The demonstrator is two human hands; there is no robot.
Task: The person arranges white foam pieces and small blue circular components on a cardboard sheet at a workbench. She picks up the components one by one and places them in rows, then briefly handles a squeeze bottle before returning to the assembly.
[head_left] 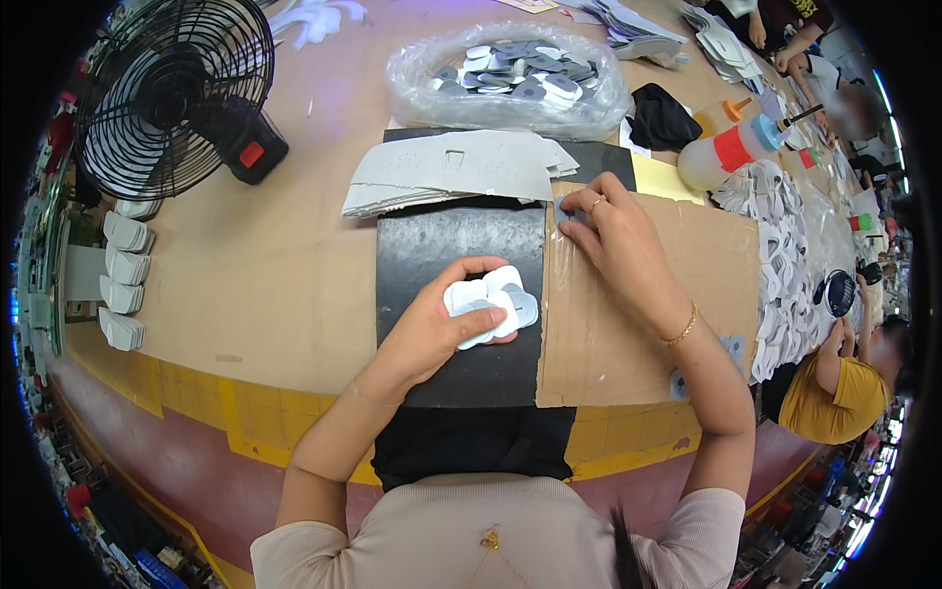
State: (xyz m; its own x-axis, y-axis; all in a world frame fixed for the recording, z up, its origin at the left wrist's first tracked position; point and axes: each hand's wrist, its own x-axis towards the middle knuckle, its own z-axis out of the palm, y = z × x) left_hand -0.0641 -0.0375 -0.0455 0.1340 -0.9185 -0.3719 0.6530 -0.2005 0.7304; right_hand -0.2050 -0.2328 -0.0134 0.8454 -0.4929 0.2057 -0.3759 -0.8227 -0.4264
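My left hand (427,319) is wrapped round a loose bunch of white and grey rounded flat pieces (502,280), the thumb lying across the top. It is above a black mat (461,240). My right hand (628,236) is at the far left corner of a brown cardboard sheet (638,324). Its thumb and fingers close on a small grey flat piece (562,210), partly hidden by the fingertips. More grey pieces (732,346) lie on the cardboard's near right part, partly covered by my right forearm.
Beyond the mat lie stacked off-white cut sheets (451,172) and a clear plastic bag (412,83) of white and grey pieces. A black fan (167,98) stands far left, above white stacks (126,265). At right are a bottle (711,159), white cut pieces (775,285) and other people.
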